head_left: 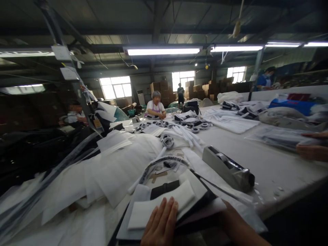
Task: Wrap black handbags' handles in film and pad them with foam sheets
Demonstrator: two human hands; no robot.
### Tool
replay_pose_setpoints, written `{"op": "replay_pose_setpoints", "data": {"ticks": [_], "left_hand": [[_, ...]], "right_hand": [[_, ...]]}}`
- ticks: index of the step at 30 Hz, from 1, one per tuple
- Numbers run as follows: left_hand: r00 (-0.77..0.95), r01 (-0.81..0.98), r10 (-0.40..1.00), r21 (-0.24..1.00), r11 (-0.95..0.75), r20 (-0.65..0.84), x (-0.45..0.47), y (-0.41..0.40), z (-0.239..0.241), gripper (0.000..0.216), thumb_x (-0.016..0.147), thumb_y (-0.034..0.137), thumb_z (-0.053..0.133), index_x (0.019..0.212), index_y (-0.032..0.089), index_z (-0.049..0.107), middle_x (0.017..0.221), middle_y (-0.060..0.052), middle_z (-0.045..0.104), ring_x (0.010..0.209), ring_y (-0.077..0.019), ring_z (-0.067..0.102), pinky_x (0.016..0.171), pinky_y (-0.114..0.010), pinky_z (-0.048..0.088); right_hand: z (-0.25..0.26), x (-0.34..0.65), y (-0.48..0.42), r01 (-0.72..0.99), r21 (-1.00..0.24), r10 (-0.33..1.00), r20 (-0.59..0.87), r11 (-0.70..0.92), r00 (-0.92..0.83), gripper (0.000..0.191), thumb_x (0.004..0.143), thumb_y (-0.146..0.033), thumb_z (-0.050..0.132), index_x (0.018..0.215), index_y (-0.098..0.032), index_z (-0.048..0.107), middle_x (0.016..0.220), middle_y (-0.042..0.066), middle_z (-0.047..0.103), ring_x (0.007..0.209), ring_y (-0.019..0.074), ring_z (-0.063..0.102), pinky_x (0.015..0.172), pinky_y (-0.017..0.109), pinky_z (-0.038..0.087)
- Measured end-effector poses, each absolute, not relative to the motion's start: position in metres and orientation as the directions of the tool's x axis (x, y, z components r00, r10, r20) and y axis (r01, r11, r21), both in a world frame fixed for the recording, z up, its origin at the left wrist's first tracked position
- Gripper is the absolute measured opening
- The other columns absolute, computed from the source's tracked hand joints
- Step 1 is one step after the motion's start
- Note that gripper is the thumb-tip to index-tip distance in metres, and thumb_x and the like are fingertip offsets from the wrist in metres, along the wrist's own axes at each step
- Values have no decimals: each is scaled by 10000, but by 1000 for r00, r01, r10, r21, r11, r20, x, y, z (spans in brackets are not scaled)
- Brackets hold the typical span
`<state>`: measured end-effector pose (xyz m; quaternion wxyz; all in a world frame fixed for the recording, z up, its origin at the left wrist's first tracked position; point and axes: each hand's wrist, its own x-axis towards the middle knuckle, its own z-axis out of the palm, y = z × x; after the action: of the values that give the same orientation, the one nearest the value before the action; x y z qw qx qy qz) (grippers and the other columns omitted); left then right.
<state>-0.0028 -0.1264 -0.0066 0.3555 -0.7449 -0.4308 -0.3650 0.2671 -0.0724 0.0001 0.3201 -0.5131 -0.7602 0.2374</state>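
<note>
In front of me lies a black handbag (209,197) with white padding sheets on it and a curved handle (151,165) wrapped in clear plastic. My left hand (162,223) rests flat on a folded white foam sheet (143,213) on the bag, fingers stretched out and close together. At the bag's right side, my right hand (229,215) reaches under its edge beside a white sheet. The bag hides the fingers of that hand, so its grip does not show. A black strap (220,186) runs off the bag to the right.
A grey tape dispenser (227,169) stands to the right on the white table (271,160). White sheets (120,164) are heaped at left, with wrapped rings (167,140) beyond. Another person's hands (314,147) touch a plastic-wrapped item at right. A person (155,106) sits across the table.
</note>
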Motion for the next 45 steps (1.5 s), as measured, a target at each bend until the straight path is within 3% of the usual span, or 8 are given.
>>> {"op": "replay_pose_setpoints", "data": {"ticks": [4,7,11,13,18,26,38,45], "left_hand": [[403,890,390,-255,-378,828,8,-130,-11,403,1026,133,329,1264,204,647,1304,22,660,1184,-166,630,1237,-339,187],[417,881,387,-259,-397,823,13,-132,-17,375,1023,161,368,1252,226,658,1298,28,662,1166,-178,642,1243,-359,175],[421,875,390,-254,-411,819,15,-134,-22,394,1029,172,340,1263,235,652,1322,34,645,1179,-179,632,1244,-351,167],[420,875,380,-258,-409,824,15,-134,-24,401,1029,167,335,1261,238,654,1315,35,650,1175,-179,634,1244,-350,167],[406,879,315,-273,-390,858,16,-131,-28,415,1026,154,325,1224,238,679,1277,37,675,1136,-170,659,1237,-344,189],[346,898,208,-259,-357,915,21,-122,-33,451,1021,137,307,1109,247,736,1176,56,729,1017,-156,712,1228,-345,218],[311,904,191,-228,-363,931,24,-121,-33,472,1026,136,291,1093,257,742,1137,56,749,1018,-145,712,1220,-333,245],[329,902,214,-238,-360,920,22,-122,-34,482,1020,114,282,1121,257,731,1151,47,745,1045,-146,703,1225,-338,229]], "right_hand": [[12,327,-94,845,-499,980,68,195,-186,315,736,-263,449,803,-261,757,913,96,766,876,328,718,761,409,570],[56,341,-113,859,-465,977,99,214,-190,230,724,-238,502,767,-305,718,713,36,731,653,250,697,603,319,543],[116,293,-105,731,-531,898,337,428,-281,281,857,-273,498,1061,-278,692,851,34,732,747,205,699,714,286,529],[127,254,-77,662,-592,888,301,460,-348,297,941,-308,464,1160,-242,654,939,42,738,813,191,702,793,282,517],[102,176,13,784,-519,911,-25,340,-412,106,890,-252,668,907,-152,699,955,88,715,980,253,656,902,367,483],[50,140,58,821,-566,874,-359,76,-328,266,956,-312,631,1163,-147,604,1059,56,653,852,175,659,744,348,581],[51,141,66,842,-538,754,-539,35,-376,241,966,-340,614,1095,-137,631,1045,56,661,863,176,660,751,351,579],[52,141,64,872,-477,815,-459,110,-354,215,957,-326,623,1088,-156,644,1114,61,651,954,205,645,834,390,560]]}}
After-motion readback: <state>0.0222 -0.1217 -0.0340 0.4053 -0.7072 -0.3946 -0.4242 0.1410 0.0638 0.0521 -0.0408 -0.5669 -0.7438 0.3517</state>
